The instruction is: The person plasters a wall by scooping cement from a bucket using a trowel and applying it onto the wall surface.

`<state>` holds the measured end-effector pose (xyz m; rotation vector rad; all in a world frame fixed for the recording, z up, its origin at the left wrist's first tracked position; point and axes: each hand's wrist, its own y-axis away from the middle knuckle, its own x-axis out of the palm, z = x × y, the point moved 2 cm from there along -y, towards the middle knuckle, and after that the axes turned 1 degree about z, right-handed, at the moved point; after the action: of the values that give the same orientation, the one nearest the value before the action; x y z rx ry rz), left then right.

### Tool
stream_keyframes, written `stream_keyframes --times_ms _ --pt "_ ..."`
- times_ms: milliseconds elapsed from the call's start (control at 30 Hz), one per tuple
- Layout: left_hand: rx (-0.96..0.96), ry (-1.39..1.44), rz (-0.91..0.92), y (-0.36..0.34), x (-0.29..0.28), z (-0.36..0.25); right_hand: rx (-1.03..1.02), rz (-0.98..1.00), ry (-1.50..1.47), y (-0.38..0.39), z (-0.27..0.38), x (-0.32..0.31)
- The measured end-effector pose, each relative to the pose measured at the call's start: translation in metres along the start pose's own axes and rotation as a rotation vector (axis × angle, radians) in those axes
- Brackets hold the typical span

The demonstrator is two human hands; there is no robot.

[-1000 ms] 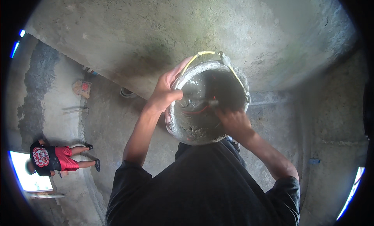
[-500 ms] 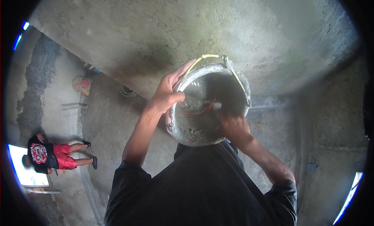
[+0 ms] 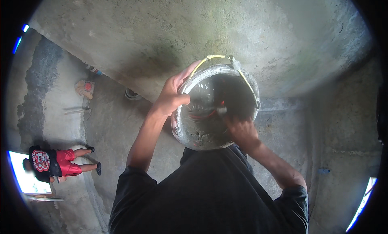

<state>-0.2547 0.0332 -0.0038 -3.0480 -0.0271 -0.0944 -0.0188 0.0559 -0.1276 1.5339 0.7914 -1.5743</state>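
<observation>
A round bucket point(image 3: 218, 69), crusted with grey cement, is held up in front of my torso. My left hand point(image 3: 171, 97) grips its left side, thumb over the rim and fingers around the outside. Inside lies wet, grey, shiny mortar point(image 3: 238, 90). My right hand point(image 3: 242, 132) reaches into the bucket from the lower right, its fingers curled and blurred. By its fingertips appears a small pale knob point(image 3: 222, 110) with an orange-red streak next to it; what tool this belongs to cannot be made out. A yellow-wrapped bail handle point(image 3: 215, 56) arches over the far rim.
A rough plastered wall point(image 3: 226, 24) rises just beyond the bucket. Far left, another person point(image 3: 52, 161) in red shorts stands by a bright opening. A paper sack point(image 3: 85, 88) and a round container point(image 3: 132, 94) sit at left; a blue object point(image 3: 324, 171) lies at right.
My right hand and the pale knob have shifted slightly left within the bucket. The bucket and my left hand have barely moved. The other person's arm position has changed a little.
</observation>
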Motion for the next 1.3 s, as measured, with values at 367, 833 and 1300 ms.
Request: stream_keyframes --times_ms 367,833,1300 --pt "0.014 -0.02 0.009 -0.002 0.002 -0.002 -0.088 -0.145 0.06 0.002 0.003 0.024" --pt "-0.029 0.013 0.002 -0.001 0.001 0.004 -0.169 -0.165 0.14 -0.004 0.005 0.014" --pt "-0.009 -0.045 -0.009 0.002 0.008 0.0 -0.003 -0.014 0.154 0.006 0.01 0.012"
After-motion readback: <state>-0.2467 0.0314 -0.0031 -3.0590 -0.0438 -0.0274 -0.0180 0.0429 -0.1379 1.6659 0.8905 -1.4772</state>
